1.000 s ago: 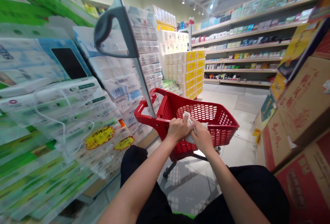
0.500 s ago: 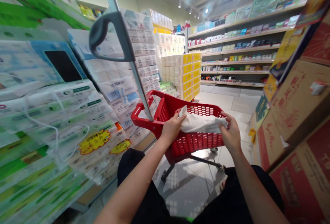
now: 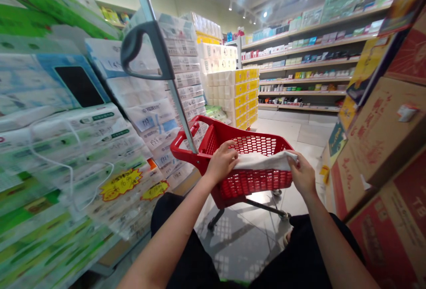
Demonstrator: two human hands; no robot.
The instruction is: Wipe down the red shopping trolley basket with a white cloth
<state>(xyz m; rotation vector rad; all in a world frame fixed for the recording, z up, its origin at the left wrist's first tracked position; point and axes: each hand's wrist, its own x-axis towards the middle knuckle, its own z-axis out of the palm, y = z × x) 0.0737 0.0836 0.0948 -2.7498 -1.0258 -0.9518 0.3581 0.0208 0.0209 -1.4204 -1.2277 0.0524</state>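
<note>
A white cloth (image 3: 262, 161) lies stretched along the near rim of a small red shopping cart (image 3: 254, 183), partly covering the basket's side. My left hand (image 3: 222, 161) is closed at the cloth's left end, with its index finger raised and bent. At the far right end, my right hand (image 3: 302, 174) pinches a corner of the cloth between thumb and fingers. The cart's red handle (image 3: 178, 149) is to the left of my left hand. A metal pole with a grey loop grip (image 3: 159, 56) rises in front of that handle.
Stacked tissue packs (image 3: 120, 147) crowd the left side, with a dark phone (image 3: 80, 85) and a white cable on them. Cardboard boxes (image 3: 386, 133) are piled on the right. Shelves of small products (image 3: 299, 65) line the back. Pale floor tiles (image 3: 246, 244) show under the cart.
The cloth has gone from bunched to flatter and straighter along the rim. My left hand has shifted slightly left, and my right hand slightly right, drawing the cloth's end out.
</note>
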